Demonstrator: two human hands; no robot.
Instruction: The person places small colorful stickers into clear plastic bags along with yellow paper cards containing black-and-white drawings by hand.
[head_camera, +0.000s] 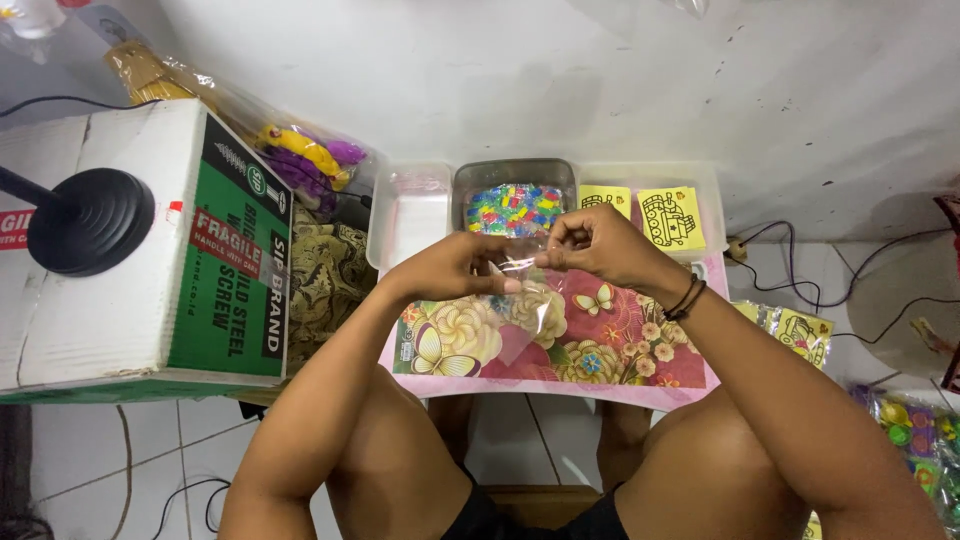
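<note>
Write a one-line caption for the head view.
Both hands, left and right, pinch a clear plastic bag above a floral tray, near a tub of colourful beads.

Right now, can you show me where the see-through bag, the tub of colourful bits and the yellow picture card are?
clear plastic bag (520, 285): head view, on its hanging middle, below both hands.
tub of colourful pieces (514, 207): head view, on the pieces inside.
yellow picture card (670, 218): head view, on its drawn middle.

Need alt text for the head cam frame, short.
Seen from above, a seated person's left hand and right hand pinch a small clear plastic bag over a floral-patterned tray. Behind it sit a container of colourful small pieces and yellow picture cards; a cardboard box stands at left.
</note>
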